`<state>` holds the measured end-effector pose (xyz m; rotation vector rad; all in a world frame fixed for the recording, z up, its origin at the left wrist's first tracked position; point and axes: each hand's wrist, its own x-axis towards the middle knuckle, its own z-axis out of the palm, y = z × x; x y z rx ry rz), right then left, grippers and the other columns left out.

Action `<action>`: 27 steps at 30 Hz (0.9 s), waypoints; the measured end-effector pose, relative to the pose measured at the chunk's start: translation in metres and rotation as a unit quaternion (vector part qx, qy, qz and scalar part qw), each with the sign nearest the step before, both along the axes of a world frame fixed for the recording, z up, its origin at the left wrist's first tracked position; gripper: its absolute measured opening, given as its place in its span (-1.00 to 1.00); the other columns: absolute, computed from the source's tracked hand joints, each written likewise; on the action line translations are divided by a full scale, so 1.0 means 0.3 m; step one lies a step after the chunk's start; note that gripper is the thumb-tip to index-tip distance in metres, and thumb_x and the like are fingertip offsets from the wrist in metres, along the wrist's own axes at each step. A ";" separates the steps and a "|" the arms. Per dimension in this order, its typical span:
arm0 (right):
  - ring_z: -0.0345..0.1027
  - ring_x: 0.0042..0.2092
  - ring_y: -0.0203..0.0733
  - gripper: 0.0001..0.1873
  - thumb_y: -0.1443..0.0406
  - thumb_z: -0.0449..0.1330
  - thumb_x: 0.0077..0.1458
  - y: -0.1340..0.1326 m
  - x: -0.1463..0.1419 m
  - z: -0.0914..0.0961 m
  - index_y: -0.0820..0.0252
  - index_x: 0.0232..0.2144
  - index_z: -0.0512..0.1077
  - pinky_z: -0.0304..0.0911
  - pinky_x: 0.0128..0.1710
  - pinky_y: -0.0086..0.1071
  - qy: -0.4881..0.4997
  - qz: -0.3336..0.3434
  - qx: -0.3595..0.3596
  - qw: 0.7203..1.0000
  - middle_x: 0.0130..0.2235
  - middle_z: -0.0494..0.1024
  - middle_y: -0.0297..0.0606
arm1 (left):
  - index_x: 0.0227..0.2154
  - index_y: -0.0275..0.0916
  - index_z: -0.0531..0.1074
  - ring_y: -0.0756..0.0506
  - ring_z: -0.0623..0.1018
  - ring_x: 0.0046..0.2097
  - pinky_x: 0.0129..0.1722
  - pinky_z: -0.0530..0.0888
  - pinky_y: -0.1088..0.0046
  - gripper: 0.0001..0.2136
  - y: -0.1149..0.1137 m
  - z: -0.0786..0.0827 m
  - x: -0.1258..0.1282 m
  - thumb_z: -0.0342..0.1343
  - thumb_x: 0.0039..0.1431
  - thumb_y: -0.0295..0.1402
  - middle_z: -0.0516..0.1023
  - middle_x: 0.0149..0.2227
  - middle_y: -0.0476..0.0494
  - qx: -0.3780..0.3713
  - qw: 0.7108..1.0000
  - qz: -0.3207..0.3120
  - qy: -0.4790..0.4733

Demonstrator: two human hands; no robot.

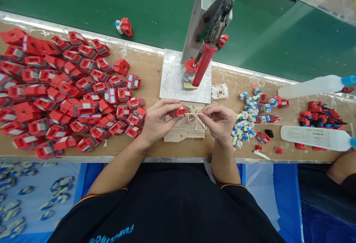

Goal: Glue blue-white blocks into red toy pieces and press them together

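Brown bench point(147, 61), two bottles point(314, 138); left fingers point(167, 107) pinch one red piece point(178, 112), right fingers point(207, 120) one thin stick point(191, 114).

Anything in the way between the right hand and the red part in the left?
Nothing visible. The thin stick in the right hand spans the gap toward the red part in the left hand; whether it touches is unclear. The small round dish appears below the stick, over the cardboard.
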<state>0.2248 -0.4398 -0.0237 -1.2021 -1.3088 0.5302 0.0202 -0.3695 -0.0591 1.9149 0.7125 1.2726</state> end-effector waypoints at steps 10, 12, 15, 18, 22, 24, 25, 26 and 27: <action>0.49 -0.44 -0.25 -0.82 0.28 0.51 0.16 -0.040 0.108 0.039 0.03 -0.40 0.59 0.31 -0.48 -0.35 -0.028 -0.024 0.032 0.999 -0.44 0.67 -0.38 | -0.06 -0.10 0.69 -0.13 0.74 -0.01 0.01 0.72 0.31 -0.80 0.007 -0.010 -0.007 0.43 0.28 -0.30 0.75 -0.02 -0.13 -0.010 1.000 0.018 -0.003; 0.51 -0.43 -0.25 -0.83 0.35 0.49 0.17 -0.059 0.120 0.043 0.03 -0.39 0.59 0.29 -0.49 -0.36 -0.094 0.027 -0.010 0.995 -0.43 0.70 -0.37 | -0.06 -0.09 0.68 -0.12 0.74 -0.01 0.01 0.72 0.31 -0.79 0.008 -0.011 -0.008 0.44 0.26 -0.32 0.75 -0.03 -0.12 -0.004 1.000 0.020 -0.013; 0.55 -0.42 -0.22 -0.83 0.36 0.45 0.20 -0.068 0.095 0.046 0.02 -0.39 0.58 0.32 -0.50 -0.33 -0.129 0.038 0.001 0.991 -0.42 0.72 -0.36 | -0.06 -0.08 0.69 -0.12 0.74 -0.02 0.01 0.72 0.29 -0.80 0.008 -0.007 -0.008 0.42 0.27 -0.34 0.74 -0.03 -0.12 0.009 1.000 0.021 0.001; 0.57 -0.43 -0.19 -0.85 0.31 0.44 0.23 -0.053 0.044 0.060 0.00 -0.37 0.58 0.37 -0.49 -0.29 -0.105 -0.022 0.064 0.992 -0.43 0.71 -0.36 | -0.07 -0.08 0.69 -0.12 0.74 -0.03 0.00 0.72 0.31 -0.83 0.006 0.000 -0.007 0.40 0.30 -0.36 0.74 -0.05 -0.11 0.034 0.999 0.020 0.030; 0.60 -0.42 -0.19 -0.85 0.34 0.42 0.24 -0.023 -0.007 0.082 -0.01 -0.35 0.58 0.46 -0.43 -0.26 -0.121 0.004 0.085 0.989 -0.41 0.73 -0.36 | -0.04 -0.09 0.68 -0.09 0.73 -0.05 -0.02 0.70 0.38 -0.78 0.004 0.004 -0.003 0.41 0.27 -0.43 0.72 -0.06 -0.11 0.069 0.997 0.019 0.016; 0.61 -0.41 -0.20 -0.84 0.36 0.41 0.25 -0.014 -0.019 0.083 0.00 -0.34 0.56 0.47 -0.42 -0.28 -0.123 0.023 0.082 0.989 -0.40 0.74 -0.37 | -0.04 -0.10 0.68 -0.08 0.73 -0.05 -0.03 0.70 0.40 -0.77 0.003 0.003 0.000 0.42 0.27 -0.43 0.71 -0.06 -0.11 0.075 0.997 0.021 0.009; 0.61 -0.40 -0.21 -0.84 0.37 0.41 0.26 -0.011 -0.022 0.081 0.00 -0.34 0.56 0.47 -0.41 -0.29 -0.121 0.028 0.082 0.989 -0.39 0.74 -0.37 | -0.04 -0.10 0.68 -0.08 0.73 -0.06 -0.03 0.69 0.40 -0.77 0.003 0.002 0.000 0.42 0.27 -0.43 0.71 -0.07 -0.10 0.076 0.997 0.021 0.009; 0.61 -0.40 -0.22 -0.83 0.37 0.41 0.25 -0.010 -0.024 0.077 0.01 -0.34 0.55 0.47 -0.41 -0.31 -0.120 0.031 0.083 0.989 -0.39 0.74 -0.38 | -0.04 -0.10 0.68 -0.08 0.73 -0.06 -0.04 0.70 0.40 -0.77 0.003 0.002 0.001 0.42 0.27 -0.42 0.71 -0.07 -0.10 0.077 0.997 0.021 0.009; 0.60 -0.41 -0.23 -0.83 0.37 0.41 0.25 -0.009 -0.025 0.072 0.01 -0.34 0.55 0.46 -0.41 -0.31 -0.120 0.033 0.083 0.989 -0.39 0.74 -0.38 | -0.04 -0.09 0.68 -0.08 0.73 -0.06 -0.04 0.70 0.40 -0.78 0.003 0.002 0.000 0.42 0.27 -0.42 0.71 -0.07 -0.10 0.079 0.997 0.020 0.010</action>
